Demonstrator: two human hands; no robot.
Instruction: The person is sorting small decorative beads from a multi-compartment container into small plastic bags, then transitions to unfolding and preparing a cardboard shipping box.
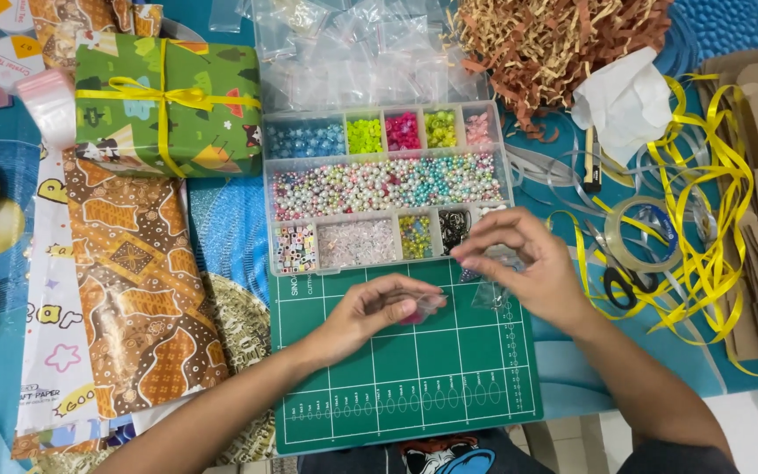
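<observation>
Pinching small pink item, blurred: left hand (370, 312); right hand (519, 263) above.

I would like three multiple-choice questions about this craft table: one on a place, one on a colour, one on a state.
1. Where does the wrapped gift box lie?
A. left of the bead organizer
B. on the cutting mat
C. under the scissors

2. What colour is the ribbon on the gift box?
A. red
B. yellow
C. white

3. What is the left hand doing?
A. resting flat and empty
B. pinching a small clear bag
C. gripping scissors

Answers: 1 A, it lies to the organizer's left; 2 B, a yellow bow crosses the green paper; 3 B, the fingers close on a small bag with pink contents.
</observation>
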